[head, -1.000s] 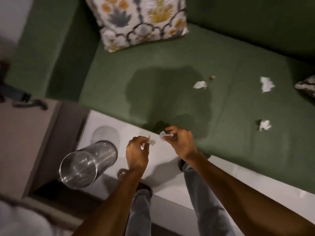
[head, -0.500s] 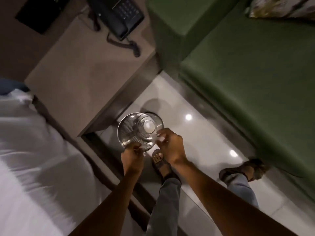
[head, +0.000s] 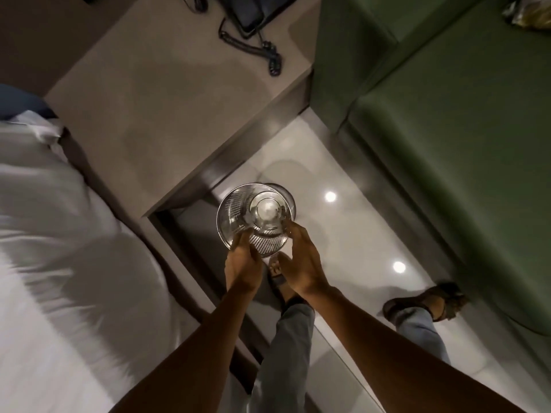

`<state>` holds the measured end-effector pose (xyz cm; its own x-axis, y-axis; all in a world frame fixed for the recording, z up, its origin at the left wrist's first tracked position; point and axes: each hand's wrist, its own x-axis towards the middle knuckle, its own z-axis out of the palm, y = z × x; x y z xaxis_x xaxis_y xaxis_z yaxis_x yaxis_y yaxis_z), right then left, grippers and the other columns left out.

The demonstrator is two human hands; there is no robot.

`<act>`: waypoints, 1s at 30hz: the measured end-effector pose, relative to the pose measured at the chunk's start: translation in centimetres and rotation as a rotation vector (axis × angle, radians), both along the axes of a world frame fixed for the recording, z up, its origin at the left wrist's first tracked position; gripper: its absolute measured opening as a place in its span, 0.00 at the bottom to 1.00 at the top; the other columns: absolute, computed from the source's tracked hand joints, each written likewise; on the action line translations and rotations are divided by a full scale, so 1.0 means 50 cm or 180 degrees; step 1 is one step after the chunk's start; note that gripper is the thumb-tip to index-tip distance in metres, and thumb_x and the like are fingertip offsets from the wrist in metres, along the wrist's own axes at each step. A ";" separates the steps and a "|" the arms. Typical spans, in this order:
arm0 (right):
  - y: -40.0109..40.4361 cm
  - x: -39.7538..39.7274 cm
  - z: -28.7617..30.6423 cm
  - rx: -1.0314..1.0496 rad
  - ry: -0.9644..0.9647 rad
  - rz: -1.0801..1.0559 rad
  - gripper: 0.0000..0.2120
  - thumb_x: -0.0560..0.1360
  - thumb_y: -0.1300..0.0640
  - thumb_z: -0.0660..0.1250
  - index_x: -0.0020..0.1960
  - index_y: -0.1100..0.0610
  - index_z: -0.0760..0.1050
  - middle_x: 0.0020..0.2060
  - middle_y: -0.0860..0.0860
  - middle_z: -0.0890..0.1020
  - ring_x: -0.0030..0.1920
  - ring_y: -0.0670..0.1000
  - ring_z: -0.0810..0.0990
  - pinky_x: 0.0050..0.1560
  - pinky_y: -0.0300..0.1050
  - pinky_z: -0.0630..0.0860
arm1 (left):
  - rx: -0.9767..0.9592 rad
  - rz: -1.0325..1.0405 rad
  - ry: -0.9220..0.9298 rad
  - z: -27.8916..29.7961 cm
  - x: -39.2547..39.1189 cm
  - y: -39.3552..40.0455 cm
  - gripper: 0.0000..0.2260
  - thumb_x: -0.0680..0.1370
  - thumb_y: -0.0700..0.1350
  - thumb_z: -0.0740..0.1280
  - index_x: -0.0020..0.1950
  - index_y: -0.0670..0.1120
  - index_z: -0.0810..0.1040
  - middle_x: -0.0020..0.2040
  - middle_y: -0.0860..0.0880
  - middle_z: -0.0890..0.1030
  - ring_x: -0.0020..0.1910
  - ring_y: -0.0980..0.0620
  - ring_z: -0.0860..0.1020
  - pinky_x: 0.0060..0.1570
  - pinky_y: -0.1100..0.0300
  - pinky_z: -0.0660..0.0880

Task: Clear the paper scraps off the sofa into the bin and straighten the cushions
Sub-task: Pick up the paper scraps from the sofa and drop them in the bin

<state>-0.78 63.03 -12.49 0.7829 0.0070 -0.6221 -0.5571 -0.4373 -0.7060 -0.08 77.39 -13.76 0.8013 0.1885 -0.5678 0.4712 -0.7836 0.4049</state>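
Over the bin (head: 256, 219) on the floor by the sofa's (head: 447, 144) corner, left hand (head: 242, 263) and right hand (head: 301, 263) hover — each grip loosely spread, no scraps visible in either. Light paper could drift past the rim — released too high.

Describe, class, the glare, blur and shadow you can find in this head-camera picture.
Head view: two bright ceiling-light reflections glare on the glossy floor; the white bed smears with motion blur; soft shadows fall across the side table; the metal bin glints; the wide lens bends the sofa edges.

Dim room; ceiling lights glare on the glossy floor (head: 343, 234); bedding (head: 59, 263) motion-blurred.
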 end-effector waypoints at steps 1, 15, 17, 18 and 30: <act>-0.010 -0.005 0.005 -0.0031 -0.0008 0.0053 0.36 0.80 0.59 0.75 0.83 0.55 0.63 0.81 0.53 0.70 0.78 0.56 0.75 0.76 0.51 0.76 | 0.0010 -0.0050 0.0000 0.006 -0.003 -0.005 0.23 0.83 0.35 0.61 0.77 0.50 0.72 0.74 0.42 0.77 0.64 0.34 0.80 0.61 0.38 0.79; -0.303 -0.047 0.117 -0.0620 -0.0396 0.0051 0.38 0.79 0.56 0.74 0.85 0.53 0.61 0.84 0.53 0.66 0.84 0.56 0.65 0.81 0.56 0.71 | 0.0136 -0.1182 -0.0412 0.117 0.012 -0.281 0.26 0.88 0.47 0.59 0.85 0.46 0.57 0.86 0.42 0.58 0.85 0.40 0.54 0.83 0.39 0.54; -0.368 -0.060 0.130 -0.0780 -0.0455 0.0015 0.38 0.79 0.55 0.73 0.85 0.53 0.61 0.85 0.53 0.64 0.86 0.56 0.60 0.83 0.55 0.66 | 0.0164 -0.1316 -0.0457 0.130 0.004 -0.349 0.26 0.88 0.49 0.58 0.85 0.46 0.55 0.86 0.43 0.57 0.85 0.42 0.54 0.83 0.42 0.54; -0.405 -0.069 0.137 -0.0887 -0.0439 0.0008 0.37 0.80 0.54 0.73 0.85 0.52 0.61 0.86 0.52 0.63 0.87 0.56 0.58 0.84 0.55 0.62 | 0.0162 -0.1361 -0.0459 0.137 -0.005 -0.392 0.27 0.88 0.50 0.57 0.85 0.47 0.55 0.86 0.44 0.57 0.85 0.43 0.53 0.84 0.44 0.53; -0.927 -0.279 0.202 -0.1386 0.0035 -0.2224 0.28 0.83 0.58 0.70 0.81 0.59 0.67 0.80 0.61 0.71 0.79 0.63 0.72 0.80 0.58 0.72 | -0.0547 -0.2365 -0.0845 0.221 -0.128 -1.006 0.21 0.87 0.41 0.60 0.81 0.40 0.66 0.80 0.39 0.70 0.77 0.39 0.70 0.76 0.42 0.69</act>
<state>-14.75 16.67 -2.38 0.5112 -0.7232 -0.4643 -0.8081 -0.2206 -0.5462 -6.45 27.11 -2.69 0.7950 -0.5192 -0.3136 -0.2772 -0.7709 0.5735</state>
